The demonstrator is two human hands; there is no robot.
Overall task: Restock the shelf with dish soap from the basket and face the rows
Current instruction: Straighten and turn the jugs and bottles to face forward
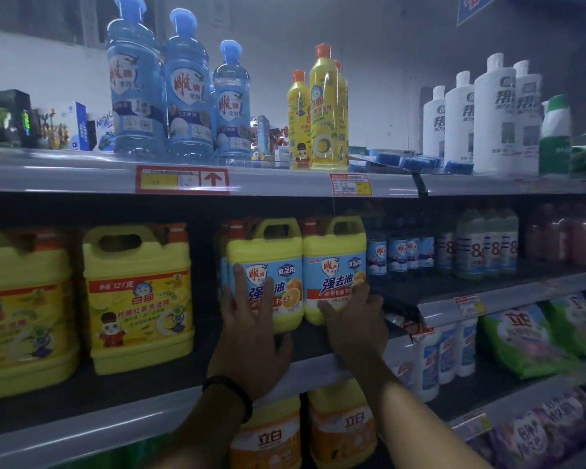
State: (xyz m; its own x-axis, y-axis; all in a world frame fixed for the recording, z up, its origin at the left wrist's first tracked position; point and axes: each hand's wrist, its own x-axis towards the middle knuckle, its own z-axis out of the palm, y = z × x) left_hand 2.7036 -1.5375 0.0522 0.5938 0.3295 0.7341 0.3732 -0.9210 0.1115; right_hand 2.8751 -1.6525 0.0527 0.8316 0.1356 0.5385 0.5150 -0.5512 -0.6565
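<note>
On middle shelf (115, 417), right hand (354, 321) round yellow jug (334, 252)

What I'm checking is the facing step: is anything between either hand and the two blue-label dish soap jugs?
Nothing visible. The left hand lies flat on the label of the left dish soap jug; the right hand grips the lower corner of the right dish soap jug.

Left jug (271, 247) and right jug (334, 247) of dish soap stand upright on the middle shelf (82, 424), touching, the left at 9 o'clock of the right. Each is yellow with a moulded handle, an orange-red cap and a blue label facing outward. The left hand (247, 333) lies flat on the left jug's label. The right hand (356, 319) grips the right jug's base at 5 o'clock.
</note>
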